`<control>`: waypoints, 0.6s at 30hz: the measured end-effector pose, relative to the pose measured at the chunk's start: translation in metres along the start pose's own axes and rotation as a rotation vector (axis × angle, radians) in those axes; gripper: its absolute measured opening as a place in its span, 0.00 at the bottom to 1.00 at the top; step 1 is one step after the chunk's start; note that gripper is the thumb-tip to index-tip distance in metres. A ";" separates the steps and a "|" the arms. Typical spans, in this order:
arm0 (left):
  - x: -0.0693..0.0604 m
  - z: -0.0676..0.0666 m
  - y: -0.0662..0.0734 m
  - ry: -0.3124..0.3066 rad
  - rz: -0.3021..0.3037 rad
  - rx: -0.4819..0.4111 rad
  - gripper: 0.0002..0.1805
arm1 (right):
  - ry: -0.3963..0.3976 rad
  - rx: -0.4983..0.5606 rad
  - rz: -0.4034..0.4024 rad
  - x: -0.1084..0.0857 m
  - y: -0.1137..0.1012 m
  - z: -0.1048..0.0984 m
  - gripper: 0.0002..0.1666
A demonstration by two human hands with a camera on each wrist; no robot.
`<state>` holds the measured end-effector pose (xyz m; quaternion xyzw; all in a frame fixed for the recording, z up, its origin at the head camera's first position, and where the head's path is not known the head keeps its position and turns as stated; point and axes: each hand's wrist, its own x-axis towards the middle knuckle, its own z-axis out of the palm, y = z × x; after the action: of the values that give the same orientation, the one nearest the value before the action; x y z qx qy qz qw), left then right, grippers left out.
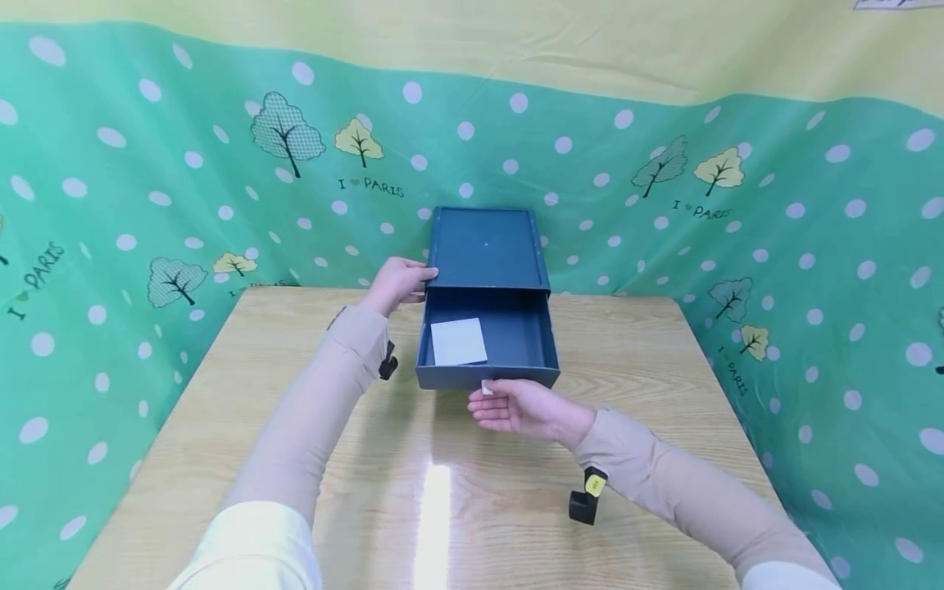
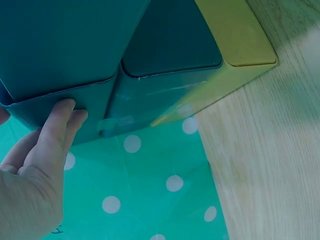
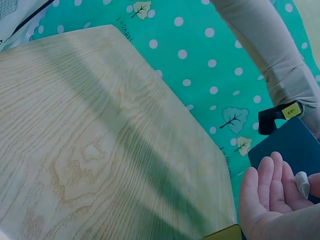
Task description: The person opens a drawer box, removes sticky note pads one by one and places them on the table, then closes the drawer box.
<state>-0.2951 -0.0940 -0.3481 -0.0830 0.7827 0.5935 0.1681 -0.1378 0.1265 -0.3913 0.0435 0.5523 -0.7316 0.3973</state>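
A dark blue drawer cabinet (image 1: 488, 246) stands at the table's far side, its upper drawer (image 1: 519, 332) pulled out toward me. Inside the drawer, at its left, lies a white square (image 1: 458, 342). My left hand (image 1: 398, 283) rests against the cabinet's left side near the top; in the left wrist view, the left hand (image 2: 42, 160) touches the side with nearly straight fingers. At the drawer's front edge, my right hand (image 1: 527, 410) pinches a small white knob (image 1: 487, 388) between thumb and forefinger. The right wrist view shows this white knob (image 3: 302, 184) at the right hand (image 3: 275, 200).
Below the open drawer, the left wrist view shows another blue drawer (image 2: 172, 37) and a yellow one (image 2: 240, 32), both closed. The cabinet stands on a wooden table (image 1: 295, 344). Green dotted cloth (image 1: 221, 164) hangs behind it and at both sides.
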 end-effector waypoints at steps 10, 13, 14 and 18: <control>0.000 0.000 0.001 0.002 -0.005 -0.007 0.29 | -0.018 -0.009 0.003 -0.004 0.004 -0.001 0.16; 0.000 0.000 0.001 0.001 0.001 0.004 0.29 | -0.015 -0.013 0.006 -0.004 0.006 -0.001 0.17; 0.000 0.000 0.001 0.007 0.009 0.003 0.30 | -0.015 -0.014 0.007 -0.005 0.006 -0.001 0.17; -0.002 0.000 0.002 0.002 0.018 0.011 0.29 | -0.018 -0.017 0.008 -0.006 0.007 -0.002 0.16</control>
<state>-0.2935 -0.0936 -0.3459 -0.0759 0.7869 0.5905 0.1624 -0.1296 0.1304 -0.3946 0.0355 0.5547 -0.7257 0.4056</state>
